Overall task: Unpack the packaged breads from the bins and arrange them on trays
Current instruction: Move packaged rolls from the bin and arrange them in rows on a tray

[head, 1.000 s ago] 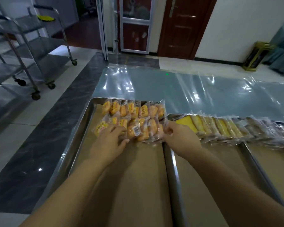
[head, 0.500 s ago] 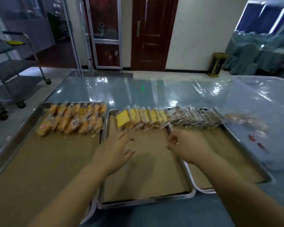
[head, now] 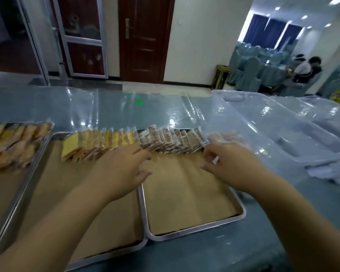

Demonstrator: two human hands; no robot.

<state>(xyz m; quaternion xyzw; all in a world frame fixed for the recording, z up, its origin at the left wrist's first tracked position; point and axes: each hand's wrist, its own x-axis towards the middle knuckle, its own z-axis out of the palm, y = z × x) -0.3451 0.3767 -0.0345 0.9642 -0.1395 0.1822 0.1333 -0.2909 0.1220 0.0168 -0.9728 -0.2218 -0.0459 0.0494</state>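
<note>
While both hands hover over the paper-lined trays, neither holds a package: the left hand (head: 119, 167) hangs palm down with its fingers spread and loose, its grip open, above the seam between the middle tray (head: 98, 258) and the right tray (head: 194, 231). The right hand (head: 231, 163) has its fingers curled toward the end of the row of brown packaged breads (head: 171, 141), close to the last packet; motion blur hides whether that grip is pinching the wrapper, so I cannot tell. Yellow packaged breads (head: 94, 143) stand in an overlapping row along the far edge of the middle tray, running straight on into the brown row on the right tray. More orange packets (head: 12, 144) lie on the left tray (head: 30, 169). A clear plastic bin (head: 273, 130) sits on the bench (head: 283, 222) just right of the trays.
</note>
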